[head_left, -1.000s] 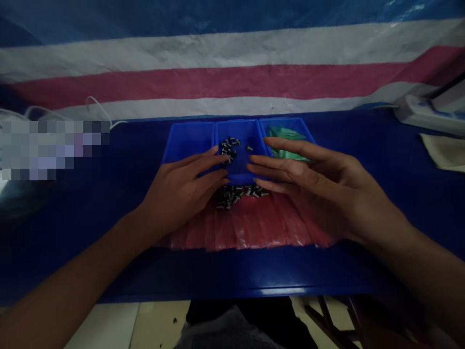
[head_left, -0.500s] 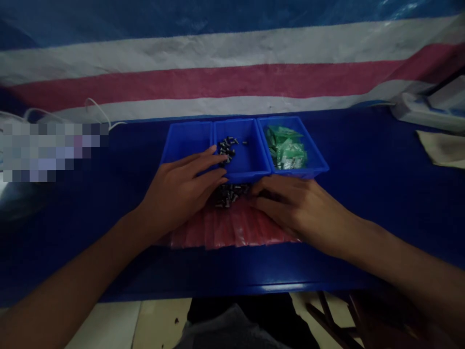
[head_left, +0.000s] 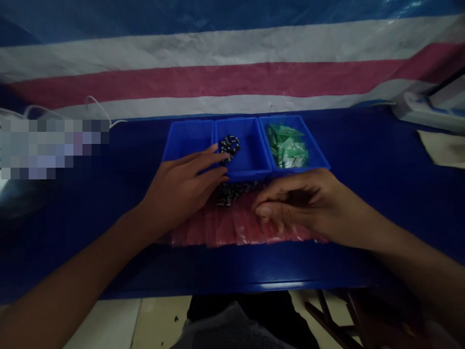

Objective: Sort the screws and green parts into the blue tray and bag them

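My left hand point(head_left: 185, 186) lies with its fingers stretched out over the front edge of the middle blue bin point(head_left: 250, 173), fingertips beside a small pile of dark screws point(head_left: 229, 148) inside it. More screws point(head_left: 228, 195) are heaped in front of that bin, at the top of a fanned row of red plastic bags point(head_left: 221, 228). Over the right part of this row, my right hand point(head_left: 301, 206) has thumb and forefinger pinched together. Whatever may be between those fingertips is too small to make out.
The right blue bin point(head_left: 319, 157) holds green plastic bags point(head_left: 286, 145). A left blue bin point(head_left: 191, 138) stands partly behind my left hand. White cables point(head_left: 100, 106) lie at the left. A pale device point(head_left: 417, 111) and a cloth-like piece point(head_left: 441, 148) sit at the right.
My right hand has lifted from the screw heap and moved slightly right and towards me. A screw lying apart in the middle bin no longer shows there. My left hand has stayed in place.
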`<state>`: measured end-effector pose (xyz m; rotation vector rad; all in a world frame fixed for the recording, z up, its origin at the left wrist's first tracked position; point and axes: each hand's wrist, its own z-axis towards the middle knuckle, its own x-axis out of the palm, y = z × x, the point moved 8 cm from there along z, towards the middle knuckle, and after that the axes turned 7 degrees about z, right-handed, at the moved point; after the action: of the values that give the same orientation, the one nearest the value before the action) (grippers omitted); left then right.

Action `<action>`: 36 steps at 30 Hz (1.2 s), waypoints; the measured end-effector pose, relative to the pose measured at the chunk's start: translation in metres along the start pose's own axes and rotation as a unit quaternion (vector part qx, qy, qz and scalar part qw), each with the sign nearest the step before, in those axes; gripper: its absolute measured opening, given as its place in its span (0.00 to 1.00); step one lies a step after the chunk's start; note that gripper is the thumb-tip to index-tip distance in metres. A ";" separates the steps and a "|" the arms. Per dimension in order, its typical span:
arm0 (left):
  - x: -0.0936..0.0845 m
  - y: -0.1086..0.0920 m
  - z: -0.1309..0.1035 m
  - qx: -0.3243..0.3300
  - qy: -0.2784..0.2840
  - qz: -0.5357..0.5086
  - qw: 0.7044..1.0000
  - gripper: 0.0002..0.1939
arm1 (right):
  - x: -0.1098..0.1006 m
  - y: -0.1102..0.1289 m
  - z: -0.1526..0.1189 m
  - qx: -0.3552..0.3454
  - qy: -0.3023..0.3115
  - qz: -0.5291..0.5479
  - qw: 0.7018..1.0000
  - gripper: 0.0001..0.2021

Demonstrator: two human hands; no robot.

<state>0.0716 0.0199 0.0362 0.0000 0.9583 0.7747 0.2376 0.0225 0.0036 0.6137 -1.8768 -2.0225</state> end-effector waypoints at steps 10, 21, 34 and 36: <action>0.002 0.002 -0.001 -0.010 0.017 0.020 1.000 0.11 | -0.023 0.017 -0.010 -0.109 -0.138 -0.085 0.981 0.10; 0.002 0.003 -0.001 -0.017 0.019 -0.006 1.000 0.09 | 0.021 0.004 -0.011 -0.216 0.056 -0.493 0.841 0.15; 0.001 0.003 -0.001 -0.008 0.004 -0.008 1.000 0.08 | 0.009 0.010 -0.004 -0.133 0.030 -0.252 0.958 0.09; 0.000 0.002 -0.001 -0.003 0.003 0.000 1.000 0.08 | 0.006 0.003 -0.001 -0.044 0.039 -0.147 0.987 0.08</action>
<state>0.0699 0.0212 0.0365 -0.0080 0.9613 0.7788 0.2330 0.0187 0.0062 0.9804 -1.7241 -2.2106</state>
